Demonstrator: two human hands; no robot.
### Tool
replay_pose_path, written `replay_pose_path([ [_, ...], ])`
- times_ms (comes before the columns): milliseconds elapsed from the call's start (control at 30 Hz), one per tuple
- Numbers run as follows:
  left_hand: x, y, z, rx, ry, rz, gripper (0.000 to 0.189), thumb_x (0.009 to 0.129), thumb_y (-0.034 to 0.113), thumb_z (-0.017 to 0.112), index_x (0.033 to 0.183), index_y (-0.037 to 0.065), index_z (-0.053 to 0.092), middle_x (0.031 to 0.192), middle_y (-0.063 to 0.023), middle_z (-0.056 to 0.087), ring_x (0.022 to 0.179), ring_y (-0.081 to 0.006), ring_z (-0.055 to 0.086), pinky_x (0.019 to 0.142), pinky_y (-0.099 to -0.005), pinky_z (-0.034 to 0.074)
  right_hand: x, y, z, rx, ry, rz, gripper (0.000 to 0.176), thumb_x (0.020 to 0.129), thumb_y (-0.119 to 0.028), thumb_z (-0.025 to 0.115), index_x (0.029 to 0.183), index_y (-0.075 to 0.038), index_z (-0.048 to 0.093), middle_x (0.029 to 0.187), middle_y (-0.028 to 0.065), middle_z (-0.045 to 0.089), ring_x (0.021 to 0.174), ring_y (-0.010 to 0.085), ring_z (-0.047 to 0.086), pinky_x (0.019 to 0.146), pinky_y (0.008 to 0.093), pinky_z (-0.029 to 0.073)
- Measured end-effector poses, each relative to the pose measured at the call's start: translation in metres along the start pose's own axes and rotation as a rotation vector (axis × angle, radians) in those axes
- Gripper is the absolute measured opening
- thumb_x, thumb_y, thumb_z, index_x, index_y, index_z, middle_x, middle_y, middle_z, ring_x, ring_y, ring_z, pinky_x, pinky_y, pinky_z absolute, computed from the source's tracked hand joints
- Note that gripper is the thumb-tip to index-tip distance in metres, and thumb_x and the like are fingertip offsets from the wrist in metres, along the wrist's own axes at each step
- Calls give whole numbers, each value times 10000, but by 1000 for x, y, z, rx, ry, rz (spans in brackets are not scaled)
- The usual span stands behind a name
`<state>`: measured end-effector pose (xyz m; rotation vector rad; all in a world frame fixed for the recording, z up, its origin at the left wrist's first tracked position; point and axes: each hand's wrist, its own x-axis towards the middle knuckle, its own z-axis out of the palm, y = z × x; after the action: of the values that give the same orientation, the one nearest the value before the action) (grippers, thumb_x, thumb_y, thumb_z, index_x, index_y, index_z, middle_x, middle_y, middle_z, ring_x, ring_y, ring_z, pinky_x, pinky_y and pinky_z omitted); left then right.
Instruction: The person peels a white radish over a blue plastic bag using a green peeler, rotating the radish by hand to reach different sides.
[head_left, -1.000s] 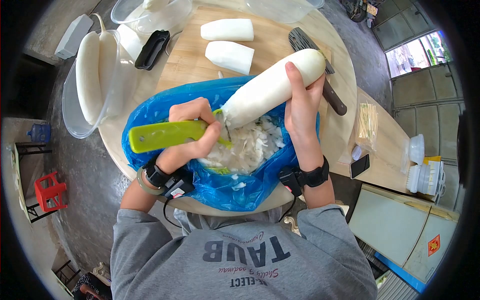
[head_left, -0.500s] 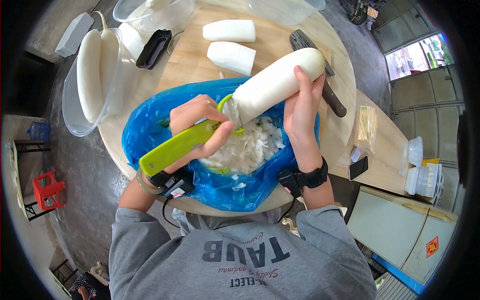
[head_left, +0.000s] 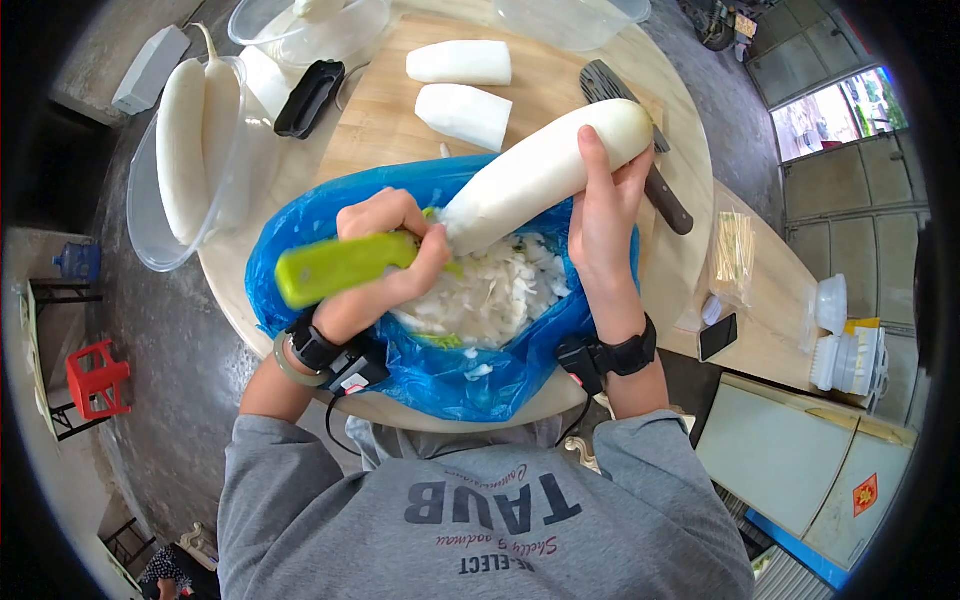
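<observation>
My left hand (head_left: 392,255) is closed around the green handle of a peeler (head_left: 335,270), whose head is at the lower end of a white radish (head_left: 535,180); motion blurs the peeler. My right hand (head_left: 608,215) grips the radish near its thick upper end, thumb on top. The radish is held tilted above a blue plastic bag (head_left: 440,385) spread open, with a heap of white peelings (head_left: 500,290) inside. On the wooden cutting board (head_left: 375,125) behind lie two white radish pieces, an upper piece (head_left: 460,62) and a lower piece (head_left: 463,115).
A dark-handled knife (head_left: 668,200) lies at the board's right edge, partly behind the radish. On the left, a clear plastic tub (head_left: 140,215) holds whole radishes (head_left: 183,150). A black tray (head_left: 308,98) sits beside it. On the right are bagged skewers (head_left: 733,250) and a phone (head_left: 717,338).
My left hand has drawn the peeler down and left along the radish to its lower end. The peeler's handle has swung flatter. My right hand still holds the radish, which has shifted slightly.
</observation>
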<state>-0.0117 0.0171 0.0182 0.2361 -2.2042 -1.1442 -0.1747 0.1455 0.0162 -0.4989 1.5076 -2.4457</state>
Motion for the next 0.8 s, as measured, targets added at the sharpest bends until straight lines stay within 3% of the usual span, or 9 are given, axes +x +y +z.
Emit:
replay_pose_path([
  [33,-2,-2,-2,54,-24,-18,136,649,1,668,673,26,536,606,-84,552,524,-197,545,490,-267,414,0,0,0,-3,5,4,735,808,-125,661,1349,-41,172,1170,101,423,1070,169,455,918,313,397],
  [133,2,-1,4,-114,109,171,142,657,11,650,633,28,511,583,-81,541,502,-199,530,483,-272,407,-1,-3,3,-10,1,-19,769,801,-119,669,1361,-38,148,1162,104,432,1056,171,466,902,312,411],
  [233,7,6,11,-153,46,170,151,653,9,638,609,31,495,560,-79,514,490,-203,506,476,-277,396,-1,-4,2,-19,-9,-22,811,795,-111,674,1375,-37,113,1160,108,438,1052,174,474,887,309,424],
  [333,3,5,-3,33,-73,75,144,633,-1,652,628,29,511,567,-81,516,500,-204,507,480,-278,394,0,-2,0,-9,14,15,835,793,-107,676,1383,-37,88,1165,110,435,1051,174,475,881,308,428],
  [567,10,5,17,-125,117,242,174,630,22,639,571,45,477,525,-76,473,477,-208,479,458,-288,364,-2,-3,2,-18,11,-31,847,786,-95,681,1383,-32,83,1166,111,429,1044,175,477,881,309,426],
  [667,5,2,-1,41,-82,136,178,628,43,676,576,51,505,528,-68,480,480,-211,485,460,-283,365,0,-1,0,-23,18,-27,842,783,-85,683,1380,-34,92,1164,111,429,1042,173,477,878,309,428],
  [800,4,2,-2,43,-54,208,186,657,61,675,585,46,505,540,-70,488,493,-203,488,464,-283,363,-1,-2,2,-16,13,-40,818,772,-72,691,1363,-40,126,1155,115,430,1026,170,485,859,306,441],
])
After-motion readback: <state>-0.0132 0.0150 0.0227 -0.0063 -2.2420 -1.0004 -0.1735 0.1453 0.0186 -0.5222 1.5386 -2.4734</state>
